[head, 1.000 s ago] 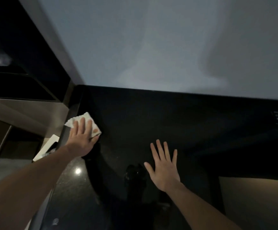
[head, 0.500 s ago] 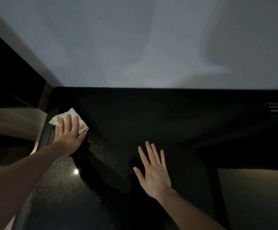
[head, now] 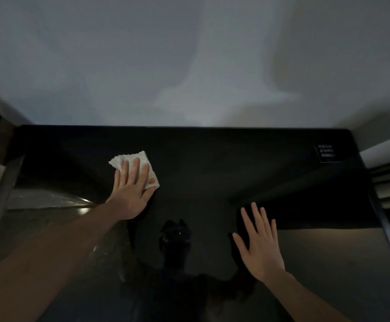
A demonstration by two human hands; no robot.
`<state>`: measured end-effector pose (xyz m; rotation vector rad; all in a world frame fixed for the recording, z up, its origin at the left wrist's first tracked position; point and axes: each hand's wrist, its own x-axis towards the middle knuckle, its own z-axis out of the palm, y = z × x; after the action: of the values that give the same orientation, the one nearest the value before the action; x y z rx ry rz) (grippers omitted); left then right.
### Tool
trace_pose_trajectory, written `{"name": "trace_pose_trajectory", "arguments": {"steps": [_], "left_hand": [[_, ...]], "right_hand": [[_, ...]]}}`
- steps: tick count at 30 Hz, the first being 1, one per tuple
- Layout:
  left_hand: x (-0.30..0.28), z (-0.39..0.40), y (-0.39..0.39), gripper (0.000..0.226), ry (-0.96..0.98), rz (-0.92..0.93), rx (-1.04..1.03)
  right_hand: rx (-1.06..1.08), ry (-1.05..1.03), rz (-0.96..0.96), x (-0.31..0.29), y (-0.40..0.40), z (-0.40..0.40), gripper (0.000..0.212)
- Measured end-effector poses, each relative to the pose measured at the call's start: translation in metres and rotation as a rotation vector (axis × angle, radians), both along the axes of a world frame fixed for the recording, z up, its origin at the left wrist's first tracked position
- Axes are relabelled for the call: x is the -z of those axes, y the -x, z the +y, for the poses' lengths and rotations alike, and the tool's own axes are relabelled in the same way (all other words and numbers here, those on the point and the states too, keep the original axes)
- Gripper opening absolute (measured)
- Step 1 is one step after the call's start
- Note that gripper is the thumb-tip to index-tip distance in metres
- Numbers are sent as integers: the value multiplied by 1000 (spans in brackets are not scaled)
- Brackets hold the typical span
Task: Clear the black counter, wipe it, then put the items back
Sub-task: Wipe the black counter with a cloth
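The black counter [head: 212,173] is glossy polished stone, finely speckled near the left and mirror-like near the front. The white cloth [head: 140,159] looks soft, with a dimpled, quilted texture. The far wall [head: 189,66] is matt and smooth.

A single head-worn wide-angle view looks steeply down and forward, close over the black surface [head: 212,159], with the pale wall [head: 189,54] filling the frame's upper half.
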<state>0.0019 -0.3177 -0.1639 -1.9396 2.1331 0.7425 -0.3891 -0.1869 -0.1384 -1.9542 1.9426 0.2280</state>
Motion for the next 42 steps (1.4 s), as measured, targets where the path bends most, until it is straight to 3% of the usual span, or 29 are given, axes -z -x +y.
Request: {"name": "trace_pose_trajectory", "arguments": {"steps": [11, 21, 28, 37, 42], "left_hand": [[-1, -37, 185, 77, 22, -36, 24], [0, -74, 339, 77, 44, -13, 157], [-3, -79, 328, 70, 105, 39, 252], [3, -43, 183, 69, 174, -3, 77], [3, -40, 213, 72, 164, -35, -8]], "right_hand": [[-28, 25, -15, 21, 167, -31, 73], [-59, 101, -42, 29, 173, -29, 70], [-39, 114, -37, 31, 172, -30, 69], [-39, 108, -3, 31, 172, -30, 71], [-46, 102, -35, 32, 173, -30, 70]]}}
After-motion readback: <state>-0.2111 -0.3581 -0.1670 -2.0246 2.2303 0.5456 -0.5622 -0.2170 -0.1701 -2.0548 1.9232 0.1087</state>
